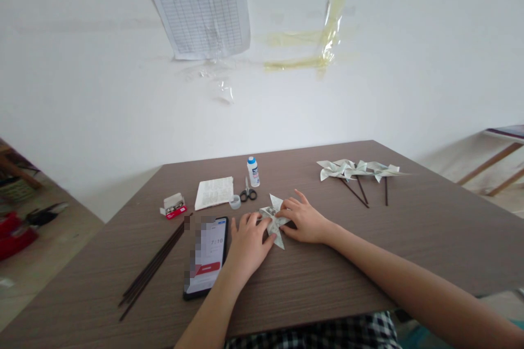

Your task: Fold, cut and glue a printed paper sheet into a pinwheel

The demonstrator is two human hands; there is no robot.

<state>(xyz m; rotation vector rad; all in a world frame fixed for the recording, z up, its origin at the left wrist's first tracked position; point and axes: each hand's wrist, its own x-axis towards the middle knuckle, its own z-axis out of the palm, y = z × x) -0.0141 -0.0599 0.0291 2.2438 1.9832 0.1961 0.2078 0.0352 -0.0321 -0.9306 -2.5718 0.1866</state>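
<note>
Low over the table's near middle, a folded paper pinwheel [277, 237] made of printed paper lies between my hands, its pointed blades sticking out at the top and bottom. My left hand [250, 242] holds its left side, thumb and fingertips on the paper. From the right, my right hand [305, 220] holds the folds near the centre with thumb and forefinger, while other fingers are lifted. The fingertips partly cover the pinwheel's middle. Close by my left hand lies a phone [210, 251] with a lit screen.
Behind stand a white glue bottle [254, 173], black-handled scissors [248, 194], a tape roll [234, 202] and stacked printed paper [215, 193]. At left are a small red-and-white box [175, 206] and several dark sticks [153, 267]. Finished pinwheels [356, 169] on sticks lie back right.
</note>
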